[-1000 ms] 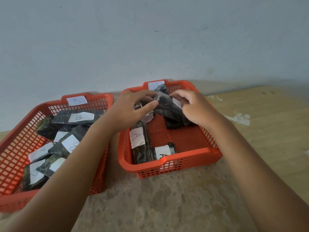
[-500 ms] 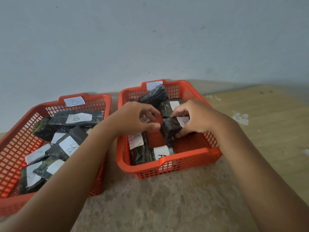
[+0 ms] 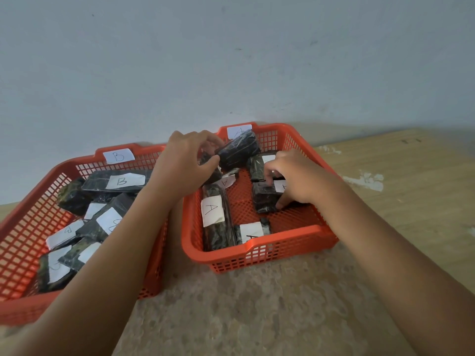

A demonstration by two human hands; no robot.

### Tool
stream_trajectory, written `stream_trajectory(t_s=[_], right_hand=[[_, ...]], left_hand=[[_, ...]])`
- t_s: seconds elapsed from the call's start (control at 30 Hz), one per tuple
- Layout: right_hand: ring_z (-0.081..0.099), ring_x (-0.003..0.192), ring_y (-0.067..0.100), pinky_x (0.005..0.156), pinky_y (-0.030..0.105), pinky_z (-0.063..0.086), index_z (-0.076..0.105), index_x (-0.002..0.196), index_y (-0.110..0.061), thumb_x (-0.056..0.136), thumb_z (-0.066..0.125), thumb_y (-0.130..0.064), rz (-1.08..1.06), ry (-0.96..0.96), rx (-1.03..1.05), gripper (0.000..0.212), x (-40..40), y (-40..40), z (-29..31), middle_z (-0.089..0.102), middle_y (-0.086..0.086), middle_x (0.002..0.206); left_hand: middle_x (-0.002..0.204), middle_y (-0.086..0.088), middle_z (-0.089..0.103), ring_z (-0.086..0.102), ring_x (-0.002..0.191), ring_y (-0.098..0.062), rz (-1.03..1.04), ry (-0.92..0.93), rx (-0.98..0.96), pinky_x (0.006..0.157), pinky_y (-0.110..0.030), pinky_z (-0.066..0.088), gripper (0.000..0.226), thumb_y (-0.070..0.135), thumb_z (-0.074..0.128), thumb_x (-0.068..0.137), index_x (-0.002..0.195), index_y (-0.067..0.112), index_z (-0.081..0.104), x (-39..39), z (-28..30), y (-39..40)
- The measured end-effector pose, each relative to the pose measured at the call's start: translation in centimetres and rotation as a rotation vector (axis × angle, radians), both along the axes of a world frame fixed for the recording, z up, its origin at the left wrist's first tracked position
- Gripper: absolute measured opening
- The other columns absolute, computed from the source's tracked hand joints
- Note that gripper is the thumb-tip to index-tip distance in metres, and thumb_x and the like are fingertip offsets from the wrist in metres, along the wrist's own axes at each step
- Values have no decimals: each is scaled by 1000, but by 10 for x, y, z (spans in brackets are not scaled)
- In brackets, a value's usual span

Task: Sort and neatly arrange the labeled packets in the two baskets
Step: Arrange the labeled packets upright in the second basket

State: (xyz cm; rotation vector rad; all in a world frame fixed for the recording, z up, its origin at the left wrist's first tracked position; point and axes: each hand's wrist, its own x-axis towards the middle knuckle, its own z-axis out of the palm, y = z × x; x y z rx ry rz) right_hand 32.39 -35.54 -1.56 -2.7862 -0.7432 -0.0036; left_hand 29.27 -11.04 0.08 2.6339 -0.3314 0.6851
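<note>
Sorting appears done, tidying underway: left hand grips dark packet over basket A; right hand pinches another packet; basket B pkts jumbled

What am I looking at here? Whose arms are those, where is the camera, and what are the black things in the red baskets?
There is no machine here. The arms belong to a person who wears a camera on the head, so you see what they see, looking down at their own hands.

Two red baskets sit on a table by a wall. The left basket has a paper tag marked B, and the right basket has a tag marked A. Inside lie dark packets with white labels: B packets on the left, A packets on the right.

The left hand grips one dark packet raised at the back of the A basket. The right hand pinches another packet lying on that basket's floor. The person is tidying them into rows.
</note>
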Motion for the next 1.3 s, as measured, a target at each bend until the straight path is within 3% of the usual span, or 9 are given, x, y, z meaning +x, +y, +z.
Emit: stream_trajectory(t_s=[0.23, 0.37, 0.53, 0.67, 0.83, 0.97, 1.07, 1.17, 1.3], right_hand=[[42, 91, 10, 73, 32, 37, 57, 83, -31, 50, 86, -67, -14, 43, 265, 57, -2, -12, 4, 47, -12, 94], [55, 90, 8, 86, 31, 48, 66, 107, -27, 89, 74, -27, 4, -168, 356, 20, 27, 10, 22, 60, -6, 102], [34, 138, 30, 113, 40, 34, 40, 153, -28, 104, 48, -11, -46, -20, 149, 53, 58, 55, 22, 35, 7, 151], [20, 145, 33, 117, 50, 27, 45, 149, -34, 105, 48, -18, -108, 27, 174, 47, 64, 62, -4, 18, 3, 162], [44, 130, 23, 108, 32, 33, 69, 117, -24, 98, 62, -9, -125, 25, 317, 25, 80, 38, -7, 43, 3, 141], [54, 106, 17, 95, 26, 44, 76, 97, -29, 92, 58, 4, -166, 60, 317, 38, 90, 35, -3, 49, 2, 128], [65, 97, 21, 87, 32, 57, 77, 80, -36, 85, 53, 10, -170, 163, 418, 53, 88, 24, 9, 67, -2, 112], [62, 90, 10, 66, 23, 51, 75, 91, -34, 90, 57, 5, -192, 190, 561, 43, 76, 8, 24, 68, -4, 114], [70, 78, 3, 73, 18, 51, 76, 101, -24, 95, 69, -21, -77, 206, 629, 10, 46, -12, 47, 77, -5, 91]], left_hand=[[117, 1, 69, 48, 120, -33, 279, 126, 98, 89, -41, 43, 35, 47, 62, 92, 124, 34, 65, -2, -2, 2], [126, 3, 67, 45, 130, -35, 307, 294, 190, 104, -51, 40, 44, 71, 56, 87, 124, 48, 64, -4, 0, -1], [128, 7, 65, 42, 134, -32, 298, 363, 230, 109, -54, 35, 44, 69, 65, 83, 124, 53, 62, -6, 8, -3], [125, 4, 68, 49, 129, -31, 343, 254, 183, 106, -57, 35, 37, 57, 57, 94, 128, 44, 62, -3, 7, 1], [113, -19, 63, 53, 117, -39, 416, 120, 97, 99, -54, 41, 39, 44, 35, 106, 134, 28, 56, -4, 16, -1], [85, -13, 65, 61, 88, -33, 115, 46, -287, 76, -45, 46, 46, 39, 30, 110, 102, 9, 64, -8, 22, 3], [78, 9, 72, 63, 74, -3, -170, 278, -495, 75, -24, 46, 49, 33, 34, 112, 87, 10, 70, -18, 31, -9], [77, 18, 73, 64, 74, 7, -399, 496, -433, 72, -10, 45, 37, 33, 43, 104, 91, 17, 73, -19, 30, -19], [73, 11, 61, 55, 68, -6, -575, 736, -300, 72, -20, 43, 25, 19, 50, 107, 105, -2, 63, -9, 15, -27]])
